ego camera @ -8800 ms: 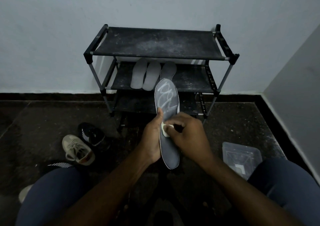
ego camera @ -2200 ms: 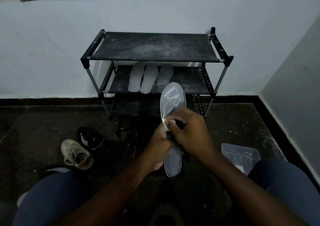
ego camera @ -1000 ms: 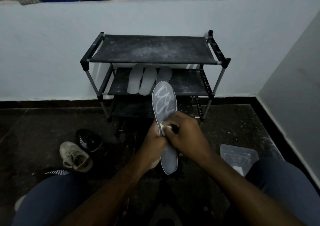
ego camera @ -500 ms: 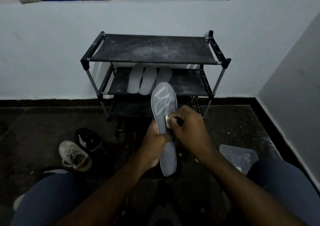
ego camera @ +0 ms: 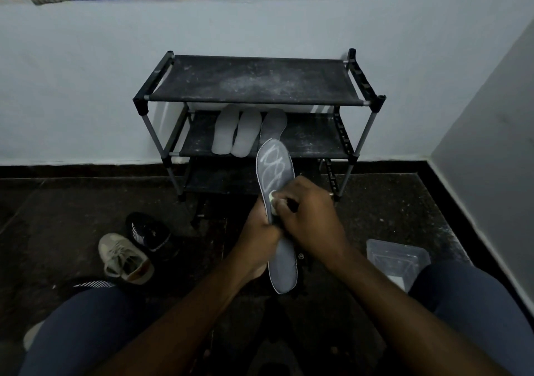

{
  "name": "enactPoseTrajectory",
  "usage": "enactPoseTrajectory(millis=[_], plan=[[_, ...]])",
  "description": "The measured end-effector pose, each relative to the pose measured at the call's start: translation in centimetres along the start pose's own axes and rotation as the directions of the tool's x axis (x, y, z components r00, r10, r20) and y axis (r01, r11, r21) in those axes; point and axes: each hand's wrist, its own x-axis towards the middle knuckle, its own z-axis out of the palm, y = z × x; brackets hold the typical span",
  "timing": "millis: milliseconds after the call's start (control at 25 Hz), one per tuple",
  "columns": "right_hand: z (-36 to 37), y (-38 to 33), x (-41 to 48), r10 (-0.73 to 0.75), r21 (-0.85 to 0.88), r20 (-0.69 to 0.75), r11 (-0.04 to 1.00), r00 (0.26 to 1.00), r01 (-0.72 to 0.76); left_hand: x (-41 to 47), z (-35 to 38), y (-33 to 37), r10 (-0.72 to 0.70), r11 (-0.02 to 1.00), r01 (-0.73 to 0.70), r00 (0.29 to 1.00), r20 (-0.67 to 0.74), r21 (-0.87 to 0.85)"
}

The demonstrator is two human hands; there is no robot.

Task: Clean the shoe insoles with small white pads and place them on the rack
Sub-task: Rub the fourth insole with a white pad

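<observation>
My left hand (ego camera: 257, 231) grips a grey insole (ego camera: 276, 170) by its left edge near the middle, toe end up and scribbled with white marks. My right hand (ego camera: 309, 219) pinches a small white pad (ego camera: 272, 196) and presses it onto the insole's middle. Behind them stands the black three-tier shoe rack (ego camera: 254, 81) against the wall. Three pale insoles (ego camera: 245, 136) lie side by side on its middle shelf.
A beige sneaker (ego camera: 124, 257) and a black sneaker (ego camera: 150, 234) sit on the dark floor at left. A clear plastic container (ego camera: 397, 257) rests on the floor by my right knee. White walls close in behind and at right.
The pad in my right hand has slid slightly left and down across the insole since half a second ago. My left hand keeps the insole in about the same place.
</observation>
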Motion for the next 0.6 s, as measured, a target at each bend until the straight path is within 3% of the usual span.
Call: enactPoseTrajectory(millis=[80, 240, 440, 600], plan=[[-0.1, 0.4, -0.3, 0.007, -0.008, 0.033, 1.0, 0.999, -0.007, 0.1, -0.3, -0.2, -0.017, 1.0, 0.017, 1.0, -0.024, -0.004], [-1.0, 1.5, 0.6, 0.073, -0.014, -0.077, 0.997, 0.994, -0.074, 0.1, -0.5, -0.5, -0.059, 0.998, 0.058, 0.998, 0.024, 0.039], [0.3, 0.9, -0.4, 0.017, -0.022, 0.055, 1.0, 0.998, -0.015, 0.2, -0.3, -0.4, -0.024, 1.0, 0.024, 1.0, -0.015, -0.015], [-0.8, 1.4, 0.3, 0.065, -0.013, -0.062, 0.998, 0.996, -0.066, 0.2, -0.5, -0.5, -0.073, 0.997, 0.073, 0.997, -0.009, 0.036]])
